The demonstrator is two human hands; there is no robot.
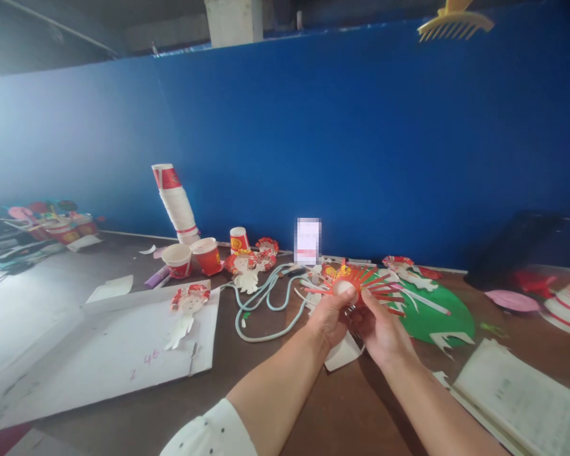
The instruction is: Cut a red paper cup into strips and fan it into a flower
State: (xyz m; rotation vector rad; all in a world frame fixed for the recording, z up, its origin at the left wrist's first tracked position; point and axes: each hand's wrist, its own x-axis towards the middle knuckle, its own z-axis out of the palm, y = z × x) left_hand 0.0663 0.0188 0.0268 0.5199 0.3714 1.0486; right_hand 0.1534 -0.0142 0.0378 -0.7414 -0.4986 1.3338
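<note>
Between both hands is a red paper cup cut into strips (371,283), its strips fanned outward around a round white base. My left hand (333,316) grips it from the left, the thumb lying on the white base. From the right, my right hand (379,323) pinches its lower edge near the strips. Small metallic glints show between the hands, too small to name. Below the hands lies a white paper piece (342,352). A green round sheet (444,310) with paper scraps and a pale pen (427,300) lies just beyond my right hand.
A leaning stack of paper cups (177,206) stands at the back left beside two cut cups (207,256). Finished-looking paper figures (190,307) lie about, one on a white board (99,354). A pale cable (261,338) loops across the table. An open book (522,399) lies right.
</note>
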